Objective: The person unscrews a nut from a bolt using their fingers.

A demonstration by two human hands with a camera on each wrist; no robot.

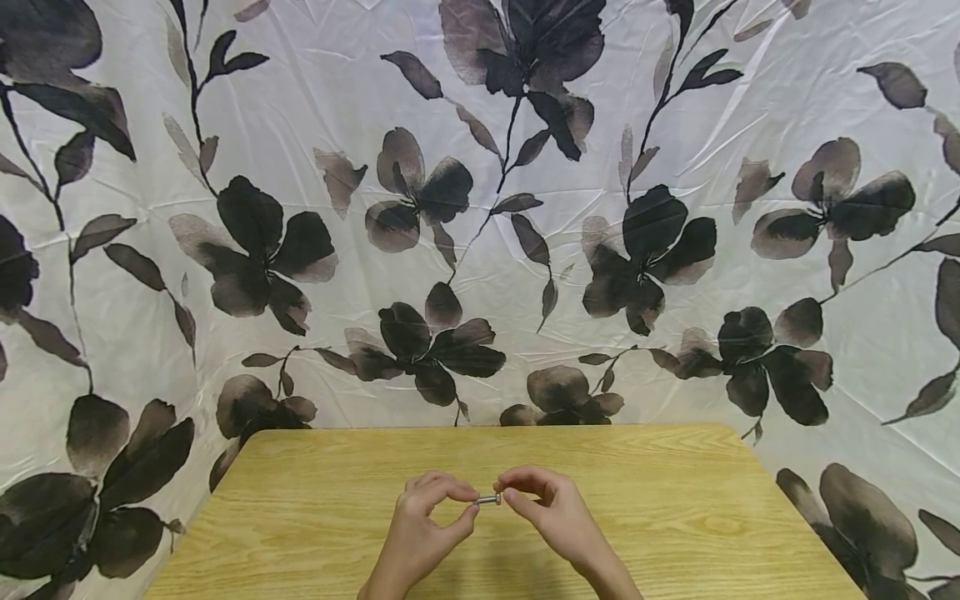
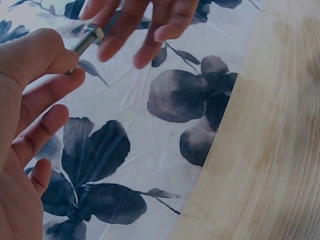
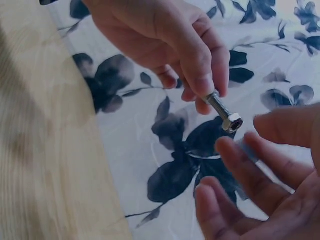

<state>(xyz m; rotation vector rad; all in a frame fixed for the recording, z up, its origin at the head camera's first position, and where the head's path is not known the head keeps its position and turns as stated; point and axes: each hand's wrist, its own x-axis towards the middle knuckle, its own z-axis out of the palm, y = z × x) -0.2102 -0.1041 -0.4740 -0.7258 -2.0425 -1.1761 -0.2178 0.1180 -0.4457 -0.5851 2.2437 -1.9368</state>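
Over the table, my left hand (image 1: 429,527) pinches a silver metal bolt (image 1: 488,500) between thumb and index finger. In the left wrist view the threaded shank of the bolt (image 2: 86,43) slants up from the fingertips, with a hexagonal piece at its outer end. Whether that piece is the head or a nut I cannot tell. My right hand (image 1: 557,515) is close by that hexagonal end, its thumb and fingers bent loosely and parted. The right wrist view shows a gap between the right fingers (image 3: 231,150) and the bolt (image 3: 225,114).
Beneath both hands lies a light wood-grain table (image 1: 315,492) with rounded far corners. Behind it and along its sides hangs a white cloth (image 1: 540,358) with dark flower prints.
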